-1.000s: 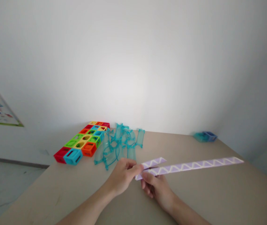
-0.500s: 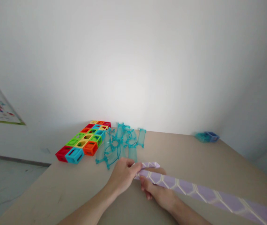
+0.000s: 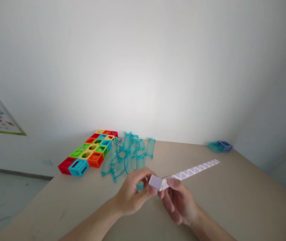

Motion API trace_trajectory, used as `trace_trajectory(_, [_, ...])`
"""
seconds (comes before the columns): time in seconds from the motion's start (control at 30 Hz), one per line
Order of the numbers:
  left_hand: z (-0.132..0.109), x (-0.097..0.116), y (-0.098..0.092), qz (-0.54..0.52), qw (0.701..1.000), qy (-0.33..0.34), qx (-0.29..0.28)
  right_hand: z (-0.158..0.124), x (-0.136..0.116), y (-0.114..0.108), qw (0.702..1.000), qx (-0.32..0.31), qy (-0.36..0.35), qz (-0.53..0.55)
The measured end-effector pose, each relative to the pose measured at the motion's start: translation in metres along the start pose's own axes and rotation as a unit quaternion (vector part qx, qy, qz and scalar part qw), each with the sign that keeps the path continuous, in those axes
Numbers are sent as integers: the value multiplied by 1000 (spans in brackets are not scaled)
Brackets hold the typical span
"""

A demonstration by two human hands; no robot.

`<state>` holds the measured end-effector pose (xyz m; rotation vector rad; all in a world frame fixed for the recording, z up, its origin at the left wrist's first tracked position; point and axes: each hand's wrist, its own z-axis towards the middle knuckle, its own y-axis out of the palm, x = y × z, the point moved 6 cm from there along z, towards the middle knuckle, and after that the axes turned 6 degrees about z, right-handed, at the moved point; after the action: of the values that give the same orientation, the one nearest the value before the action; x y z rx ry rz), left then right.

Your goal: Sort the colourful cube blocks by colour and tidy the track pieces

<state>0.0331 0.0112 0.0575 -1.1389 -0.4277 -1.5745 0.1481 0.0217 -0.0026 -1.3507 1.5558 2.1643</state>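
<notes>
A lilac-and-white snake puzzle (image 3: 193, 171), a long chain of wedge segments, is held up above the table between both hands. My left hand (image 3: 134, 192) pinches its near end, where one segment is turned at an angle to the rest. Just beside that bend, my right hand (image 3: 179, 201) grips the chain between thumb and fingers. From there the straight length points away to the right and rear. The fingertips behind the puzzle are partly hidden.
Colourful hollow cubes (image 3: 92, 147) lie in rows at the table's left rear. Beside them is a heap of translucent teal track pieces (image 3: 126, 155). A blue block (image 3: 224, 146) and a teal piece (image 3: 214, 146) sit at the far right, near the wall (image 3: 143, 67).
The snake puzzle's long part has swung from pointing toward the near right to pointing away at the rear right. Both hands have shifted their hold around its bent end.
</notes>
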Motion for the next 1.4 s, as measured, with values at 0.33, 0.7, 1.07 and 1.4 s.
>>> trace_trajectory(0.33, [-3,-12,5,-59,996,-63,27,2,-5,-2,998,39,-43,-7])
trace_trajectory(0.7, [-7,-13,7,-98,993,-56,43,-1,1,8,998,23,-50,41])
trace_trajectory(1.07, [-12,-3,8,-50,994,-3,96,-6,0,19,995,-45,-51,78])
trace_trajectory(1.4, [-14,1,11,21,996,44,71,-2,0,14,998,-57,-20,36])
